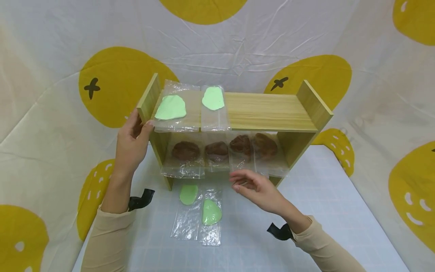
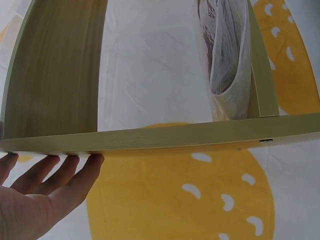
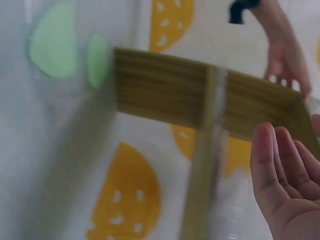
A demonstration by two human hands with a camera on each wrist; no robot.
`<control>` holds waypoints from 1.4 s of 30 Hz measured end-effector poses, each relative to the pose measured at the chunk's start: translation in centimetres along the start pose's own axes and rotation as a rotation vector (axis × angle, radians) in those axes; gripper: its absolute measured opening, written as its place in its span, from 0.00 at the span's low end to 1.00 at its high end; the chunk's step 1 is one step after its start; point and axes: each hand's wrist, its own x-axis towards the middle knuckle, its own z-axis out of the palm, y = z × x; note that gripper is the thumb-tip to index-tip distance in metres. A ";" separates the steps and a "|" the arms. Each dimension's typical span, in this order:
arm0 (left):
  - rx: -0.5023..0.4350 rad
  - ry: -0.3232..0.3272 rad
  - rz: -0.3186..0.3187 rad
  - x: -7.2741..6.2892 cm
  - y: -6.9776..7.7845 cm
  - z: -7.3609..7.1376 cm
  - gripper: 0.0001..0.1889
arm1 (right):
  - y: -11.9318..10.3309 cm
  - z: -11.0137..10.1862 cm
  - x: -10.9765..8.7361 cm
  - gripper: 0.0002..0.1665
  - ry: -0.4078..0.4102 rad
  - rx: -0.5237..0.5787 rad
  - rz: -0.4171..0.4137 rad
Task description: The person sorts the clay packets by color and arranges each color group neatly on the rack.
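Observation:
My left hand (image 1: pixel 130 145) holds the left side panel of a small two-tier wooden shelf (image 1: pixel 272 109). Its fingertips lie along the panel's outer face, with the thumb by the front edge. My right hand (image 1: pixel 259 190) hovers in front of the lower tier, fingers loosely bent, with nothing in it. Two clear bags with flat pale-green pieces (image 1: pixel 171 107) (image 1: pixel 213 98) lie on the upper tier's left half. Along the lower tier sit several clear bags with brown, roundish lumps (image 1: pixel 186 151), whose kind I cannot tell; bag ends hang over the front edge.
On the white table (image 1: pixel 251 241), in front of the shelf, lie two more clear bags with green pieces (image 1: pixel 188 194) (image 1: pixel 211 212). A white cloth with yellow smiley prints (image 1: pixel 238 45) hangs behind and at the sides. Each wrist wears a black strap mount (image 1: pixel 141 199).

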 end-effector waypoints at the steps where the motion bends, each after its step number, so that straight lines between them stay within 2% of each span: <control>1: 0.000 0.001 0.001 0.0 0.0 0.0 0.27 | 0.6 0.4 -0.1 0.20 -0.013 -0.009 0.010; 7: 0.018 0.002 -0.007 0.0 -0.1 0.1 0.26 | 4.2 2.3 -0.7 0.19 -0.069 -0.056 0.045; 14: 0.033 0.011 -0.016 -0.1 -0.1 0.1 0.26 | 8.4 3.9 -0.5 0.19 -0.074 -0.081 0.080; 21: 0.038 0.009 -0.020 -0.2 -0.3 0.1 0.26 | 11.3 4.8 0.2 0.20 -0.058 -0.091 0.145; 29: 0.034 0.014 -0.007 -0.1 -0.2 0.0 0.27 | 13.4 5.5 1.8 0.22 -0.024 -0.044 0.226; 32: 0.023 0.018 -0.005 -0.1 -0.1 -0.1 0.27 | 14.0 5.7 2.3 0.23 -0.024 -0.058 0.252; 36: 0.009 0.018 0.000 0.0 0.0 0.0 0.27 | 14.5 5.9 2.8 0.25 -0.031 -0.125 0.272; 42: 0.004 0.016 -0.001 0.0 -0.1 0.1 0.27 | 15.0 6.2 3.3 0.34 -0.054 -0.249 0.307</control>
